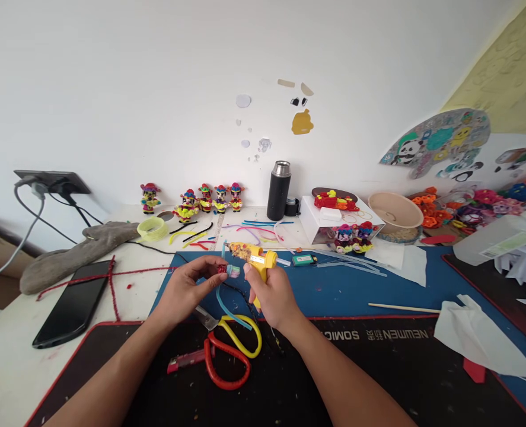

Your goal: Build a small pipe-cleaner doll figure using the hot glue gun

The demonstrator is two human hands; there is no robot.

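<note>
We see two bare forearms on either side of the scissors (pixel 206 345): to their left, the left forearm (pixel 120 365), slim at the wrist and broader toward the elbow; to their right, the right forearm (pixel 338 370), of the same tapering build. Past the scissors, we see a bare left hand (pixel 182 290) and an equally bare right hand (pixel 274 296), with plain wrists and slender fingers.

A white wall (pixel 147 89) stands behind the white table (pixel 11 373).
</note>
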